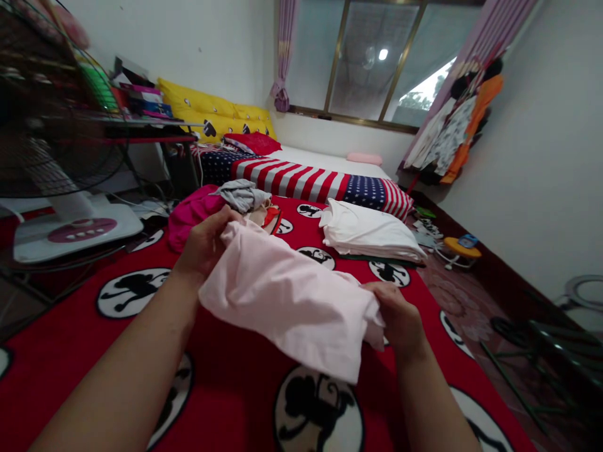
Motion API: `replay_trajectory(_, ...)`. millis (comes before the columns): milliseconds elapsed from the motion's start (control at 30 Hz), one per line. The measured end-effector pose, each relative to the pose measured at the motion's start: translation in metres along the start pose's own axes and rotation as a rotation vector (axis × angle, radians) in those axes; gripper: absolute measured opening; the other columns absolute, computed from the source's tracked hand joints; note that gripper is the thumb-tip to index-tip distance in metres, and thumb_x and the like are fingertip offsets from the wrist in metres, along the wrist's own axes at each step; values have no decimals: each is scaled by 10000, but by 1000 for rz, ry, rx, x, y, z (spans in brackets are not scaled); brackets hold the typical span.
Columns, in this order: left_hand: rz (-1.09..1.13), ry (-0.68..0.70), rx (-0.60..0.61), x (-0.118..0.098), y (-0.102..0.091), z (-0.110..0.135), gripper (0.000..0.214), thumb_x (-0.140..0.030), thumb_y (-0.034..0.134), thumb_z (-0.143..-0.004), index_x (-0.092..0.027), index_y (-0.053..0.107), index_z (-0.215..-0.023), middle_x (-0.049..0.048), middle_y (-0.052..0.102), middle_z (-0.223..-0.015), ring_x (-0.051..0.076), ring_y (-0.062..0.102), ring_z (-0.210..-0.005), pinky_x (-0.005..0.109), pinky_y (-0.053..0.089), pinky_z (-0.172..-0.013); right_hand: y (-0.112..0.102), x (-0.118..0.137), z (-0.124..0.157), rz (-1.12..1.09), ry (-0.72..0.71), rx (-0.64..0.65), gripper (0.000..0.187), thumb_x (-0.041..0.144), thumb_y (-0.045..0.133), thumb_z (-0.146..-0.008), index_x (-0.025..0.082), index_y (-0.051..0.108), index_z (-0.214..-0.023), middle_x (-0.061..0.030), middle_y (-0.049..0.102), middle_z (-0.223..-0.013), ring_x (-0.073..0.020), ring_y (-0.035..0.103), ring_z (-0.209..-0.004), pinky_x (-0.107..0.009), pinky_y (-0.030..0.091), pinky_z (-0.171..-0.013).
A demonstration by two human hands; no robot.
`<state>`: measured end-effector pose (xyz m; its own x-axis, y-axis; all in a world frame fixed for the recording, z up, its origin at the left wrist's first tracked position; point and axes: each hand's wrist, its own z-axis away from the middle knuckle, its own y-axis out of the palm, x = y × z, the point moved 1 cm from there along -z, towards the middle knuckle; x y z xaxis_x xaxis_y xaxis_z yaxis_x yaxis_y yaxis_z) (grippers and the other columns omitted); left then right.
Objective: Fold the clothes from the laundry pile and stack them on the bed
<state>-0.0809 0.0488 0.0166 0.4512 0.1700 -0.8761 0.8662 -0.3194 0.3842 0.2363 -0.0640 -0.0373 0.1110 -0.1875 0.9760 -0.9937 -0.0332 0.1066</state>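
Cloth (287, 295) — left hand (207, 243) partly hidden

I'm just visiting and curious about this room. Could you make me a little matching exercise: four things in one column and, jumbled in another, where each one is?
Things
1. Pale pink cloth
2. Folded white pile
3. Fan
4. Yellow cushion

Places
A. At the picture's left edge
B. Against the wall
C. Held up between the left hand and right hand
D. Lying on the red blanket

Pairs: 1-C, 2-D, 3-A, 4-B
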Motion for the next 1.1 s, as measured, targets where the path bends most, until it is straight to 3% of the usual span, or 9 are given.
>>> replay_trajectory(100,87,71,48,1,-7,-5,270,-393,583,-831,-152,673,-752,22,619,-677,137,591,-640,238,498,-598,-6,2,-2,-49,-70,-2,384,527,593,-757,175,742,-727,-45,616,-635,-155,538,-586,-276,423,-549)
replay_trajectory(200,42,38,39,5,-7,-11,262,-424,633,-784,-171,696,-809,30,675,-795,150,629,-737,254,521,-681,-14,-11,-12,50,-74,-301,320,485,656,-736,196,737,-846,-46,679,-780,-158,590,-686,-274,459,-621)
replay_trajectory(333,-376,-68,152,21,6,-13,338,-462,681,-746,-149,705,-872,63,700,-839,186,649,-792,281,518,-714,-21,-36,-24,491,-113,-565,390,480,693,-691,171,712,-929,-100,701,-976,-236,627,-917,-374,487,-831)
replay_trajectory(400,-592,-105,236,38,14,-11,379,-473,664,-765,-148,700,-956,93,710,-964,230,654,-916,328,519,-795,-21,-45,-26,728,-128,-564,492,490,678,-690,155,690,-1050,-137,667,-1119,-274,604,-1032,-421,459,-920)
replay_trajectory(500,-912,-48,337,73,22,-5,497,-460,635,-794,-168,624,-1196,122,621,-1259,269,569,-1161,398,448,-988,-18,-53,-25,868,12,-467,627,489,635,-732,149,590,-1258,-151,637,-1211,-281,612,-1060,-415,470,-914)
replay_trajectory(633,-1408,84,403,115,28,10,555,-444,589,-838,-202,527,-1334,127,485,-1415,298,423,-1317,456,331,-1096,-6,-54,-22,1030,98,-318,473,407,569,-806,200,609,-1228,-106,670,-1188,-277,623,-1075,-382,466,-897)
replay_trajectory(733,-1604,160,349,131,32,18,533,-482,508,-887,-237,494,-1361,115,457,-1433,309,403,-1324,487,346,-1072,1,-54,-21,1149,103,-319,393,426,541,-830,243,647,-1161,-82,691,-1146,-293,639,-1035,-388,469,-839)
replay_trajectory(900,-1687,168,335,133,37,23,526,-455,458,-921,-221,459,-1391,129,428,-1463,303,376,-1352,480,309,-1102,2,-55,-19,1150,95,-376,419,524,509,-843,260,673,-1123,-75,721,-1058,-289,661,-961,-375,470,-760)
replay_trajectory(1100,-1703,79,490,105,24,51,590,-421,540,-879,-233,432,-1428,139,281,-1556,350,159,-1453,513,200,-1151,0,-54,-18,1084,84,-376,481,617,509,-818,268,684,-1100,-68,724,-1030,-276,657,-941,-355,457,-734)
